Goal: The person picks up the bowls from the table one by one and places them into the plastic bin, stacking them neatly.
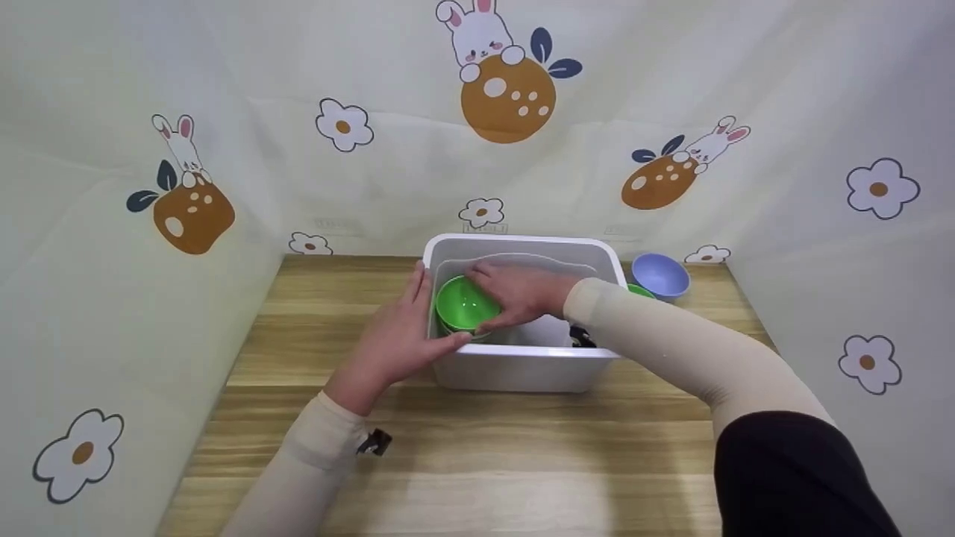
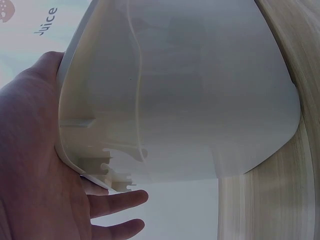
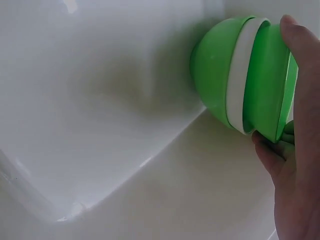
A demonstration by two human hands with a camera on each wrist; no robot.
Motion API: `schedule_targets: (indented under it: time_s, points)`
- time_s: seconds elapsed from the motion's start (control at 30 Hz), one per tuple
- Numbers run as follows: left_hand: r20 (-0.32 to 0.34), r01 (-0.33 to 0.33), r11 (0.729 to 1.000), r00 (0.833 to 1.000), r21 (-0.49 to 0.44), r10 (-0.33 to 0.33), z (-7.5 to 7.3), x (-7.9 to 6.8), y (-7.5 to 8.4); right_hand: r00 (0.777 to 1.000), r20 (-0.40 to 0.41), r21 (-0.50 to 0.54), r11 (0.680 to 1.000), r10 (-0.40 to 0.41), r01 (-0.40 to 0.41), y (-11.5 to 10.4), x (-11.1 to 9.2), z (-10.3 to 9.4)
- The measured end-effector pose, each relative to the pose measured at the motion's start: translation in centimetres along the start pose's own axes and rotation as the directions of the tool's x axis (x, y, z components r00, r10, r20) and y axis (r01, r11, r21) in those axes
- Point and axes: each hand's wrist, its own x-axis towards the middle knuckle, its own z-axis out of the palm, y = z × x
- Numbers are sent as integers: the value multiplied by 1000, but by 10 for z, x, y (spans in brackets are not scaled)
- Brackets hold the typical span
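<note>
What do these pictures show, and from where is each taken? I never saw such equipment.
No machine here: a person works barehanded. The large picture comes from a camera on the head; the others from cameras on the left and right wrists. On the wood-patterned tabletop stands a white rectangular bin; to its right are a round blue bowl and something green, mostly hidden. The left hand rests against the bin's rim; inside, the right hand grips the top round green bowl of a stack.

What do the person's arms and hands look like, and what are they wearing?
The left hand and right hand are bare. Snug cream sleeves reach the wrists. A black sleeve covers the upper right arm. A small black piece sticks out at the left cuff.
</note>
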Motion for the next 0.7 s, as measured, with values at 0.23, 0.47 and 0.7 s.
schedule_targets:
  time_s: [0.23,0.47,0.7]
  points:
    - [6,7,1000,1000,-5,-7,-1,0,0,1000,24,-28,999,-20,20,-4,1,-1]
    - [-8,8,1000,1000,-18,-8,0,-1,2,999,30,-52,998,-23,24,-2,0,3]
    - [-5,7,1000,1000,-14,-7,0,-2,2,997,79,-68,998,8,-3,-4,2,6]
